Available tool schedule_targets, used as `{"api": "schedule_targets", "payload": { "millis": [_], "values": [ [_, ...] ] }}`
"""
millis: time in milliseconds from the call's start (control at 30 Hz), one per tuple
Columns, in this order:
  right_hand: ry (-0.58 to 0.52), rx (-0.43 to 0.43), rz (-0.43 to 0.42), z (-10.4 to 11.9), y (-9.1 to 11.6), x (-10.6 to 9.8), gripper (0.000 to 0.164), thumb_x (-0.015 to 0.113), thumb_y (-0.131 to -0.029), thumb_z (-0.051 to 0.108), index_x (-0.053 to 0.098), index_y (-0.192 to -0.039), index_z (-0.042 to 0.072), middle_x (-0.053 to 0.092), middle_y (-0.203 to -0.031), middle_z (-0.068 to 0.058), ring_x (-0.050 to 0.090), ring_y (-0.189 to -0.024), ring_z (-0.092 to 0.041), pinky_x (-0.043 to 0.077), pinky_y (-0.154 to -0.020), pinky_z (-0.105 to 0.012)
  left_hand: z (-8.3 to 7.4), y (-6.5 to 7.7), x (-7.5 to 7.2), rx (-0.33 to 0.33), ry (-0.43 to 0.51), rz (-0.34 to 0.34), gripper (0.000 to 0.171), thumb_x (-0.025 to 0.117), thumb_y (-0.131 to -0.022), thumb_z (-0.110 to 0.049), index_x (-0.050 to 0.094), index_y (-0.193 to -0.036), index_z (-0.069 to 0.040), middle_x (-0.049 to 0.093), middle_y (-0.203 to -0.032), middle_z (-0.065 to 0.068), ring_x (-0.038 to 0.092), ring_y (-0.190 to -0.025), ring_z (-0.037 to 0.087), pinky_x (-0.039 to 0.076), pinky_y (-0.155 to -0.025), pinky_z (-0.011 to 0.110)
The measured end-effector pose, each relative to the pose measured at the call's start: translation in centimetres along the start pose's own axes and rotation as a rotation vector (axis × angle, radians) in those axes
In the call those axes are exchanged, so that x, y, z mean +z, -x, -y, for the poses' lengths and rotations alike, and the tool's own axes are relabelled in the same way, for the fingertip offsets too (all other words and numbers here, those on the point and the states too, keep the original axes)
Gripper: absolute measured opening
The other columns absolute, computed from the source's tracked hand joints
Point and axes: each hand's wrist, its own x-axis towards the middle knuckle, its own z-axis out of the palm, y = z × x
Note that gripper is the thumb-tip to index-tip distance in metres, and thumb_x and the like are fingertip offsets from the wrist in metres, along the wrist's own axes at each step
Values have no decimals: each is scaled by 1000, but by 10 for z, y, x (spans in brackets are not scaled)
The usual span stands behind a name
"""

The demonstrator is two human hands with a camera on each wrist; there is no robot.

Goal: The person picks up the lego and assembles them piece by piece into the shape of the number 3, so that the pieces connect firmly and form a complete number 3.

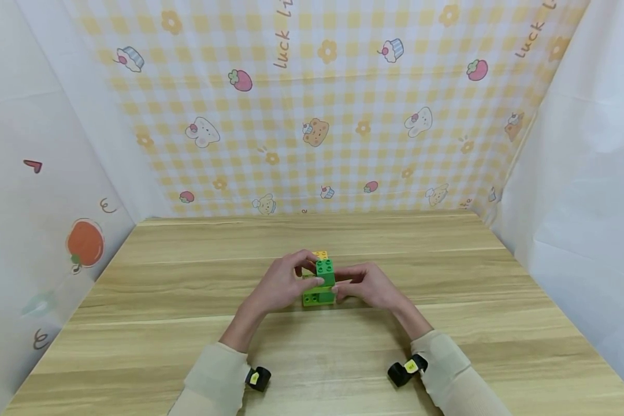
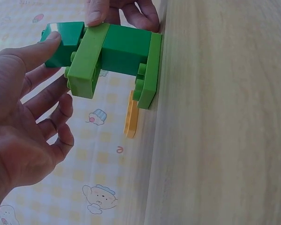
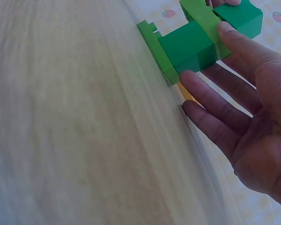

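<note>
A small tower of toy building bricks stands on the table between both hands. Lowest is a light green plate [image 2: 151,70], topped by a dark green block [image 2: 126,49]; a light green brick [image 2: 86,61] lies across that, and another dark green brick [image 1: 325,279] forms the top. My left hand [image 1: 283,282] pinches this top brick between thumb and fingers. From the right, my right hand [image 1: 371,286] grips the upper light green brick, its thumb [image 3: 227,28] against the side and other fingers lower by the dark green block.
Just behind the tower lies a flat yellow-orange brick [image 1: 320,255] with studs. The wooden table [image 1: 187,358] meets a checked cloth backdrop [image 1: 333,115], with white cloth [image 1: 577,202] at both sides. Each wrist wears a black camera [image 1: 259,379].
</note>
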Motion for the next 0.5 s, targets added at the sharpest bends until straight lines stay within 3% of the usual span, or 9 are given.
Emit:
{"api": "schedule_targets", "payload": {
  "millis": [500],
  "values": [
    [9,-14,-9,-2,0,-1,41,76,-99,17,70,-137,4,72,-132,-21,79,-93,-28,64,-84,-36,1,-1,2,50,-50,-10,26,79,-96,-25,71,-120,-18,76,-109,-2,54,-88,16,43,-78,32]
  ]
}}
